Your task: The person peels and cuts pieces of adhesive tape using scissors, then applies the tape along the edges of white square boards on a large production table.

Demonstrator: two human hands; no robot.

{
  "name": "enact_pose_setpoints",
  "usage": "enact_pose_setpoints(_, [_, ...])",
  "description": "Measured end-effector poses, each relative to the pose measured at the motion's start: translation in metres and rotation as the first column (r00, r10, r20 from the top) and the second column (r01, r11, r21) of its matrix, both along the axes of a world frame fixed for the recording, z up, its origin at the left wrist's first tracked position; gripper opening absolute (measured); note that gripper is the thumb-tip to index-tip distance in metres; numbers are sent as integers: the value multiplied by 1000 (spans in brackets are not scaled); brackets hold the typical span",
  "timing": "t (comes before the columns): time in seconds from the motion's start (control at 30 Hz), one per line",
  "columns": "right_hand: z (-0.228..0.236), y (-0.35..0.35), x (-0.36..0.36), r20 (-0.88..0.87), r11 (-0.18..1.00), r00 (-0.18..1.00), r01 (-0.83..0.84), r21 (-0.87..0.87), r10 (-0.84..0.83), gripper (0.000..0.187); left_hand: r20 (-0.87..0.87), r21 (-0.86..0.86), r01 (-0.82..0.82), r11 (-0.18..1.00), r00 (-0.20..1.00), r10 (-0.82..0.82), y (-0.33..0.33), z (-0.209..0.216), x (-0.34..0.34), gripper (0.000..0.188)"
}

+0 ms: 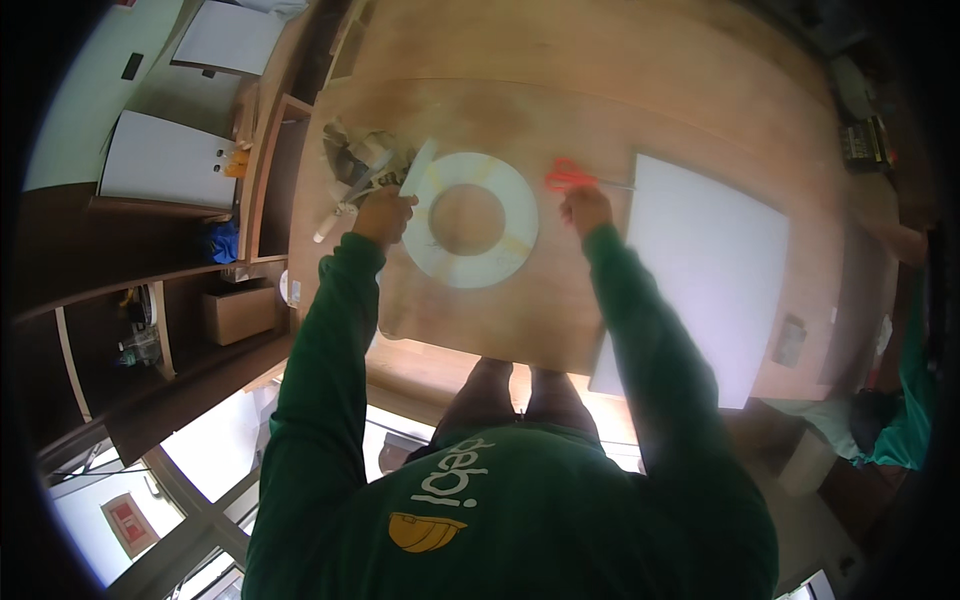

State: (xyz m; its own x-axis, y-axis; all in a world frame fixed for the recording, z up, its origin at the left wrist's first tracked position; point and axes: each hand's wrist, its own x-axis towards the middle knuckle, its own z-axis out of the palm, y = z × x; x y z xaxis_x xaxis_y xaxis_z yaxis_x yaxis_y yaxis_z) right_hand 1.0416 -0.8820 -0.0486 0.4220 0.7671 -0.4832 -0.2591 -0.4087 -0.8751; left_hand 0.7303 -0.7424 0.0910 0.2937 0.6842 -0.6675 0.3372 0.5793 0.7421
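A flat white ring point(517, 220) with yellowish tape bands across it lies on the wooden table. At its left edge my left hand point(384, 215) is closed, with a narrow white strip point(419, 168) rising from the fingers over the ring's rim. My right hand point(588, 208), fingers drawn together, is to the right of the ring. Just beyond it are red-handled scissors point(566, 177), blades pointing right toward a large white sheet point(705, 270). Whether my right fingers touch the scissors or pinch something small cannot be made out.
Left of the ring sits a heap of scraps and tools point(355, 165), beside a pale rod point(327, 226). Wooden shelves point(270, 190) and a cardboard box point(240, 313) stand at the left. A small grey plate point(789, 340) lies on the table at the right. A green sleeve point(905, 400) shows at the far right.
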Motion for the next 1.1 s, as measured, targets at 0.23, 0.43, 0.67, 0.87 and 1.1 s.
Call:
enact_pose_setpoints(0.23, [-65, 71, 24, 601, 925, 728, -122, -360, 330, 23, -77, 73, 85, 994, 994, -79, -7, -4, -28, 10])
enact_pose_setpoints(0.43, [-100, 47, 31, 645, 701, 287, -178, -691, 708, 28, -47, 49, 155, 987, 987, -153, 5, -12, -51, 14])
enact_pose_setpoints(0.67, [-148, -32, 22, 828, 915, 437, 30, -403, 351, 26, 32, 202, 250, 947, 965, -261, 5, -11, -73, 14])
enact_pose_setpoints(0.87, [-140, -51, 19, 753, 834, 649, 350, -427, 113, 39, 156, 94, 259, 961, 950, -271, 20, 3, -81, 12])
enact_pose_setpoints(1.1, [-11, -4, 0, 675, 630, 662, 381, -677, 325, 45, 186, -106, 247, 963, 957, -225, 42, 19, -97, 12])
